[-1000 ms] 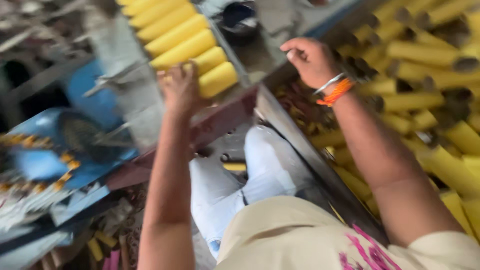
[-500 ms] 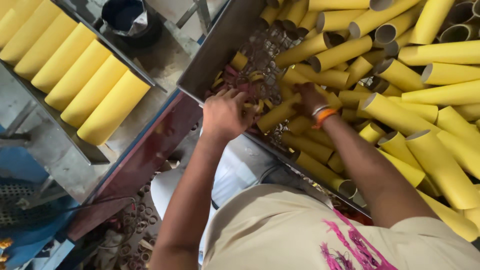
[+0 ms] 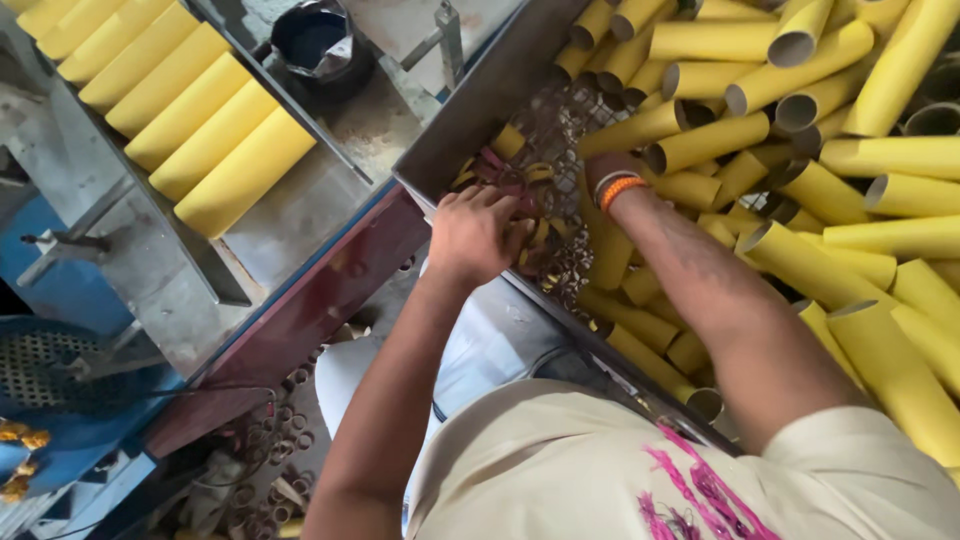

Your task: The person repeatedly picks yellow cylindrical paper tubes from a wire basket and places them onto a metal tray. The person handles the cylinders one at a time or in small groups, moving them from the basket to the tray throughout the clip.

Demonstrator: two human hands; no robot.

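Observation:
My left hand [image 3: 478,232] reaches over the near wall of a metal bin [image 3: 470,110], its fingers curled into a heap of short yellow cut rings and scraps [image 3: 520,165] in the bin's corner. My right hand [image 3: 598,166] is pushed down among the yellow cardboard tubes [image 3: 700,140]. Only its back shows beyond the orange and white bangles [image 3: 616,188], and its fingers are hidden. Both hands are close together at the bin's left corner, over a wire mesh bottom [image 3: 560,120].
The bin is heaped with long and short yellow tubes [image 3: 880,240]. A row of yellow tubes [image 3: 190,130] lies in a metal rack at the upper left. A dark round pot [image 3: 315,40] stands behind it. Small rings [image 3: 270,440] litter the floor below.
My left hand left the rack of tubes and came down to the bin's corner. My right hand sank deeper among the tubes, and my view swung right over the bin.

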